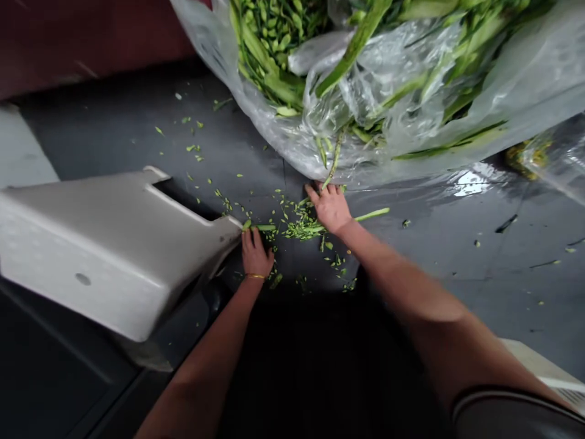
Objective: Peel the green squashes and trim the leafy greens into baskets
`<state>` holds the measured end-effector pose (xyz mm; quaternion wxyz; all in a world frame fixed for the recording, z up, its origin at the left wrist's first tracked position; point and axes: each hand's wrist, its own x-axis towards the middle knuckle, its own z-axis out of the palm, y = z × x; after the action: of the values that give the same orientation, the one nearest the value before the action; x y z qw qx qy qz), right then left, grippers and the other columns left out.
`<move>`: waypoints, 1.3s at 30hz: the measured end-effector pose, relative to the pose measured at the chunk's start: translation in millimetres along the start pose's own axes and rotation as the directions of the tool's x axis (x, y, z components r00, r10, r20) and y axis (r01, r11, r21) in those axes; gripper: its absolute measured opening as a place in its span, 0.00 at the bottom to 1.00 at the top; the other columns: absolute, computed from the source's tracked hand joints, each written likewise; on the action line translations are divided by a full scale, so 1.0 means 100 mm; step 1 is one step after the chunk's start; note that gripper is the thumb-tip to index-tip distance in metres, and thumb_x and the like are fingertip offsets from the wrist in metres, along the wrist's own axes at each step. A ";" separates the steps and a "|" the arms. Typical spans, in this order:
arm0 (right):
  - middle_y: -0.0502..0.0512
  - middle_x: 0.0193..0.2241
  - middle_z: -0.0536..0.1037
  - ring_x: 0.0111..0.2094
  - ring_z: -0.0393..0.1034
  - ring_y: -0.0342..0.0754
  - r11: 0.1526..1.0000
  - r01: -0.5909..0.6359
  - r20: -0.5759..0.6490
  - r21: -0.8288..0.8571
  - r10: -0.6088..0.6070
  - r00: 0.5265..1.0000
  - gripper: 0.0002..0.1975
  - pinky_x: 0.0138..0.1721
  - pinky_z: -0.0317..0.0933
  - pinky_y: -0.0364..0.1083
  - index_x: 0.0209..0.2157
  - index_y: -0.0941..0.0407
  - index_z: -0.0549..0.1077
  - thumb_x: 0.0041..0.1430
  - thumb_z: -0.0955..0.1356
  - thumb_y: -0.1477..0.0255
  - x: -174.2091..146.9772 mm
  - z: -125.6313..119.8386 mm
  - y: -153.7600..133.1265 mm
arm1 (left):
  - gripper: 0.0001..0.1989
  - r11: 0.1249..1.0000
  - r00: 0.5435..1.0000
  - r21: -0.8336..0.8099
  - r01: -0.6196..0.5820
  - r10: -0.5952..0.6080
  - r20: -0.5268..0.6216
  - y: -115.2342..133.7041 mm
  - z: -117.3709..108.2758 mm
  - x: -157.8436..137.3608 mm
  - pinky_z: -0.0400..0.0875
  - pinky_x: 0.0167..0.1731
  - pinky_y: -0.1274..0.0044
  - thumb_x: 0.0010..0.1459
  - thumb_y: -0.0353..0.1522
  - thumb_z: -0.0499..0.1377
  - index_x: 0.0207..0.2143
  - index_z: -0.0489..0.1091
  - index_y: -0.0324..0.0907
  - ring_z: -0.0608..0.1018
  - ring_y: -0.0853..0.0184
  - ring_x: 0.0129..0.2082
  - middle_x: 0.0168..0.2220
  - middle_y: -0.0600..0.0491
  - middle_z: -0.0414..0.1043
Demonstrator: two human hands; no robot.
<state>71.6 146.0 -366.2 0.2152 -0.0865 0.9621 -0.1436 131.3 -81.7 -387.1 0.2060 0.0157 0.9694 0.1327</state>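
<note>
Both my hands reach down to the grey floor among scattered small green buds point(299, 228) and bits of stem. My left hand point(257, 256), with a thin yellow band at its wrist, lies with fingers stretched forward. Its fingertips are at a short green stem piece point(265, 227), close to the leg of a white plastic stool point(105, 225). My right hand point(333, 208) rests palm down with fingers apart at the edge of the bud pile, below a big clear plastic bag point(274, 137). A longer green stem point(372, 214) sticks out to its right. What lies under the right palm is hidden.
Green stalks point(283, 88) and buds fill the bag at the top. The stool lies tipped at the left. Another clear bag with yellow bits point(530, 158) sits at the right. A dark leaf scrap point(506, 224) and other debris dot the floor.
</note>
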 end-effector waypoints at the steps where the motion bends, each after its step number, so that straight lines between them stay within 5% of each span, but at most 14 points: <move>1: 0.70 0.59 0.56 0.58 0.50 0.62 1.000 0.011 0.001 -0.001 -0.011 1.000 0.24 0.55 0.49 0.60 0.59 0.61 0.57 0.62 0.54 0.79 -0.04 0.14 -0.03 | 0.38 0.999 0.999 -0.007 0.038 -0.038 -0.009 0.02 0.12 -0.02 0.49 0.57 0.56 0.48 0.31 0.56 0.60 0.48 0.25 0.45 0.45 0.63 0.61 0.29 0.45; 4: 0.66 0.60 0.56 0.60 0.46 0.60 0.991 0.115 0.026 0.063 -0.117 0.993 0.22 0.59 0.45 0.59 0.58 0.61 0.59 0.63 0.55 0.77 -0.37 0.47 -0.08 | 0.37 0.998 0.998 -0.054 0.043 -0.041 0.039 0.18 0.33 -0.08 0.45 0.59 0.56 0.48 0.30 0.56 0.59 0.48 0.23 0.42 0.46 0.64 0.62 0.27 0.41; 6: 0.65 0.59 0.58 0.60 0.46 0.59 0.988 0.110 -0.013 0.109 -0.109 0.994 0.23 0.59 0.44 0.59 0.58 0.60 0.60 0.61 0.57 0.77 -0.66 0.50 -0.06 | 0.35 0.986 0.991 -0.159 -0.050 0.069 0.118 0.23 0.26 -0.21 0.48 0.59 0.58 0.51 0.30 0.54 0.60 0.49 0.28 0.47 0.50 0.64 0.62 0.32 0.45; 8: 0.66 0.56 0.61 0.58 0.51 0.57 0.979 0.072 -0.066 0.189 -0.061 0.996 0.23 0.57 0.50 0.57 0.58 0.61 0.59 0.60 0.58 0.76 -0.91 0.43 -0.05 | 0.30 0.947 0.977 -0.309 -0.089 0.144 0.158 0.16 -0.01 -0.42 0.55 0.58 0.62 0.55 0.32 0.52 0.60 0.51 0.35 0.55 0.56 0.62 0.61 0.38 0.51; 10: 0.65 0.51 0.67 0.52 0.61 0.53 0.949 0.090 -0.043 0.301 -0.081 0.996 0.21 0.52 0.58 0.50 0.55 0.62 0.63 0.61 0.58 0.76 -1.03 0.35 -0.12 | 0.26 0.903 0.987 -0.429 -0.015 0.083 0.140 -0.03 -0.36 -0.64 0.62 0.54 0.66 0.59 0.35 0.49 0.60 0.53 0.41 0.65 0.61 0.56 0.58 0.42 0.59; 14: 0.62 0.48 0.71 0.50 0.64 0.52 0.887 0.297 -0.003 0.353 -0.316 0.949 0.18 0.52 0.60 0.48 0.50 0.61 0.69 0.59 0.58 0.79 -0.66 0.35 -0.61 | 0.23 0.826 0.968 -0.520 0.217 -0.112 0.227 -0.54 -0.78 -0.78 0.62 0.54 0.64 0.53 0.40 0.57 0.51 0.65 0.44 0.68 0.59 0.54 0.53 0.46 0.66; 17: 0.64 0.58 0.61 0.60 0.51 0.57 0.873 0.408 -0.100 0.268 -0.396 0.913 0.22 0.59 0.50 0.55 0.55 0.62 0.64 0.59 0.59 0.79 0.01 0.44 -1.05 | 0.25 0.564 0.815 -0.594 0.574 -0.467 0.344 -0.75 -0.72 -0.62 0.69 0.46 0.63 0.41 0.44 0.64 0.41 0.71 0.40 0.72 0.54 0.49 0.47 0.43 0.71; 20: 0.67 0.60 0.57 0.62 0.46 0.59 0.900 0.396 -0.076 0.183 -0.389 0.918 0.23 0.60 0.45 0.59 0.57 0.64 0.61 0.60 0.59 0.79 0.45 0.62 -1.24 | 0.29 0.338 0.704 -0.731 0.593 -0.659 0.267 -0.84 -0.61 -0.52 0.74 0.36 0.68 0.36 0.47 0.65 0.38 0.70 0.38 0.74 0.56 0.44 0.43 0.43 0.71; 23: 0.68 0.60 0.57 0.62 0.46 0.61 0.861 0.501 0.006 0.090 -0.503 0.864 0.22 0.60 0.44 0.60 0.55 0.66 0.63 0.60 0.60 0.79 0.26 0.85 -1.12 | 0.30 0.274 0.657 -0.850 0.450 -0.747 0.107 -1.02 -0.80 -0.50 0.73 0.30 0.73 0.37 0.50 0.64 0.36 0.69 0.36 0.75 0.58 0.41 0.39 0.44 0.71; 27: 0.67 0.56 0.64 0.59 0.53 0.58 0.806 0.586 0.067 0.087 -0.591 0.803 0.20 0.58 0.50 0.60 0.53 0.61 0.67 0.59 0.61 0.78 -0.20 0.83 -0.84 | 0.31 0.408 0.572 -0.836 0.367 -0.808 -0.144 -1.57 -1.42 -0.52 0.72 0.29 0.75 0.49 0.53 0.53 0.42 0.68 0.35 0.72 0.58 0.46 0.46 0.41 0.68; 29: 0.67 0.56 0.63 0.60 0.52 0.57 0.805 0.585 -0.024 0.102 -0.586 0.810 0.20 0.58 0.49 0.59 0.54 0.59 0.65 0.60 0.61 0.76 -0.03 0.62 -0.85 | 0.31 0.471 0.601 -0.820 0.326 -0.773 -0.205 -1.85 -1.67 -0.62 0.72 0.31 0.74 0.54 0.51 0.50 0.50 0.64 0.37 0.72 0.58 0.47 0.52 0.41 0.64; 32: 0.67 0.60 0.56 0.62 0.45 0.58 0.830 0.542 -0.188 0.132 -0.516 0.836 0.23 0.60 0.45 0.59 0.58 0.61 0.59 0.62 0.59 0.72 0.80 0.25 -1.12 | 0.30 0.558 0.760 -0.760 0.333 -0.636 -0.133 -2.09 -1.72 -0.81 0.73 0.33 0.71 0.55 0.50 0.50 0.53 0.62 0.38 0.75 0.61 0.41 0.46 0.44 0.69; 36: 0.63 0.62 0.49 0.63 0.38 0.64 0.895 0.393 -0.235 0.212 -0.343 0.909 0.28 0.59 0.39 0.68 0.60 0.60 0.53 0.60 0.61 0.68 1.94 0.23 -1.61 | 0.26 0.823 0.957 -0.491 0.287 -0.273 0.102 -2.10 -1.22 -0.70 0.67 0.47 0.63 0.55 0.48 0.52 0.48 0.68 0.37 0.74 0.58 0.44 0.41 0.43 0.73; 39: 0.67 0.62 0.49 0.63 0.34 0.65 0.896 0.422 -0.196 0.140 -0.393 0.898 0.29 0.60 0.33 0.68 0.59 0.64 0.56 0.58 0.63 0.69 1.91 0.61 -1.77 | 0.29 0.917 0.985 -0.379 0.127 -0.163 -0.065 -1.95 -0.67 -0.24 0.55 0.57 0.63 0.58 0.45 0.48 0.57 0.59 0.38 0.60 0.57 0.59 0.58 0.39 0.58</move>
<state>-53.1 -79.6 -438.0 0.1079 -0.2551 0.9198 -0.2779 131.1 -289.0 -369.9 0.1683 -0.1019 0.9335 0.2998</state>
